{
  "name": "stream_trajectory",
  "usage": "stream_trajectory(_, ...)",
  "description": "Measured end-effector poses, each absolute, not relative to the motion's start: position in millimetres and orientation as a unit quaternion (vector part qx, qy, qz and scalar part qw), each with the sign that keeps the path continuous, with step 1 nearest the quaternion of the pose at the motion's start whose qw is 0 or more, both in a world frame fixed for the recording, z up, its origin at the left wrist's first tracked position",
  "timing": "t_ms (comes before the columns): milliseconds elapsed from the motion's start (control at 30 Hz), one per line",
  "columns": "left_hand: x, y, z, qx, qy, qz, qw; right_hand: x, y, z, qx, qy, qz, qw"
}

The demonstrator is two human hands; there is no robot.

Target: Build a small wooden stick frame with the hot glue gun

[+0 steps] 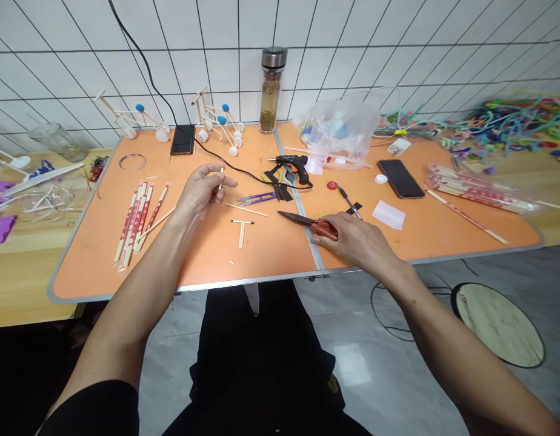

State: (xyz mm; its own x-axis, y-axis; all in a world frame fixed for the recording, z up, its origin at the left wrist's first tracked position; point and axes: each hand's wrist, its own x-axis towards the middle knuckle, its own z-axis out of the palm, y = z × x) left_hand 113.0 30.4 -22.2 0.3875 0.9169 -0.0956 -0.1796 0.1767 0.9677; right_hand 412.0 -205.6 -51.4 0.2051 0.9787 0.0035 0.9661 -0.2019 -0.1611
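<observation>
Pinched between the fingertips of my left hand (207, 188) is a short piece of wooden stick (221, 178), held above the orange table. My right hand (364, 241) is closed round the red handles of dark long-nose pliers (299, 218), whose tip points left, low over the tabletop. Between my hands, short stick pieces (242, 233) with dark ends lie in a T shape. A longer thin stick (246, 209) lies just behind them. Purple-handled thread snips (257, 198) rest close to my left fingers.
Paper-wrapped chopsticks (137, 224) lie left, and a bagged bundle (480, 188) right. A glue gun (291, 165) trails its black cord across the table. Behind stand two stick models (216, 118), a glass bottle (270, 97) and a plastic bag (339, 130). Phones (400, 178) lie flat. A stool (498, 324) stands below.
</observation>
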Motion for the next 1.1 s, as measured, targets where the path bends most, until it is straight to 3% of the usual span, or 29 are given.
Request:
stream_trajectory(433, 112.1, 42.1, -36.9, 0.482, 0.393, 0.420, 0.660, 418.2, -167.3, -56.8, -0.699, -0.707, 0.010, 0.109)
stream_trajectory(567, 113.0, 40.1, -40.6, 0.494, 0.378, 0.405, 0.671, 401.9, -142.9, -35.7, -0.690, -0.691, 0.022, 0.214)
stream_trajectory(833, 112.7, 31.2, -40.3, 0.537, 0.311, 0.354, 0.699, 326.6, -44.9, -14.6, -0.572, -0.691, 0.173, 0.406)
stream_trajectory(1100, 118.7, 23.1, -37.2, 0.569, 0.305, 0.308, 0.699, 323.2, -34.6, -40.4, -0.554, -0.651, 0.251, 0.454)
